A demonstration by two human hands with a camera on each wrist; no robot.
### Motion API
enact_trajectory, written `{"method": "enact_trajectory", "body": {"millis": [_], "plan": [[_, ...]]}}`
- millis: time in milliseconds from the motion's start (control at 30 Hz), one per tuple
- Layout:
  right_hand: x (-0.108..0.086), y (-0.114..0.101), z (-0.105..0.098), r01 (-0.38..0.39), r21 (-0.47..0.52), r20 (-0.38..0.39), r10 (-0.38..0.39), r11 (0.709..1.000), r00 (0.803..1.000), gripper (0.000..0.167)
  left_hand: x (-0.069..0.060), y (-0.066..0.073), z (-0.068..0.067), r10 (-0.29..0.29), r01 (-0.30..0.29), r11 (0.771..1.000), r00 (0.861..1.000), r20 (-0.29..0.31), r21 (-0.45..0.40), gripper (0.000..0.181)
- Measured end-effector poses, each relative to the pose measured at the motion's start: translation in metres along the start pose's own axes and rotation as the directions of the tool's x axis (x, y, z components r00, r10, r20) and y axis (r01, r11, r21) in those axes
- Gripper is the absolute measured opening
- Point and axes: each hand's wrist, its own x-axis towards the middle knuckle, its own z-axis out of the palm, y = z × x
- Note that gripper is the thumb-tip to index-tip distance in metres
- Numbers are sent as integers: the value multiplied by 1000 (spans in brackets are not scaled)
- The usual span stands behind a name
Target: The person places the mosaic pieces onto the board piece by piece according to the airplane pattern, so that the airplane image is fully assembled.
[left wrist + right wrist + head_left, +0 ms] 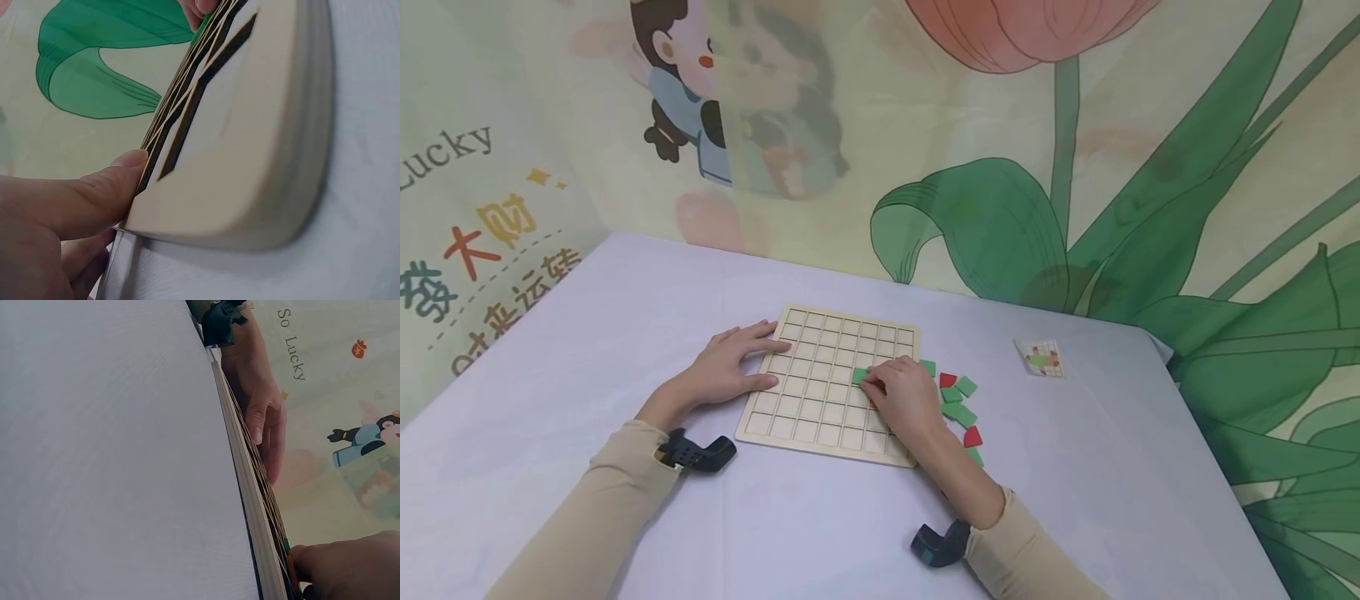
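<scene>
Hands (pixel 726 365) at gridded board (pixel 814 388), tablecloth (pixel 797 521) beyond edges

You had a bench (pixel 820 533) covered with a pale cloth (pixel 1105 467). Flat on it in front of you lay a wooden grid board (pixel 807 408), its squares facing up. Just beside the board's right side, your loose green pieces (pixel 952 394) and red pieces (pixel 973 437) lay scattered, some close together. Well apart, farther to your right, lay a small patterned card (pixel 1042 360).

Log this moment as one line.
left hand: on left edge of board | right hand: touching green tile | loose tiles: right of board
</scene>
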Motion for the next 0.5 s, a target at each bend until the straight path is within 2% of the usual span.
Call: {"method": "enact_trajectory", "body": {"millis": [167, 233, 300, 400, 500], "plan": [[2, 0, -9, 57, 8, 83, -57, 998, 995, 13, -1, -1, -2, 14, -14, 1000, 1000, -5, 10, 52], [3, 2, -16, 42, 25, 141, -46, 999, 989, 17, -3, -3, -2, 17, -17, 1000, 1000, -9, 15, 52], [5, 6, -26, -23, 42, 200, 14, 999, 980, 20, -5, -4, -1, 23, -23, 1000, 1000, -14, 15, 52], [9, 24, -47, -176, 31, 288, 159, 984, 944, 26, -4, -5, -1, 36, -36, 999, 999, -22, 7, 52], [9, 53, -68, -314, -26, 376, 300, 949, 877, 32, -2, -4, -1, 45, -45, 999, 999, -26, 5, 53]]}}
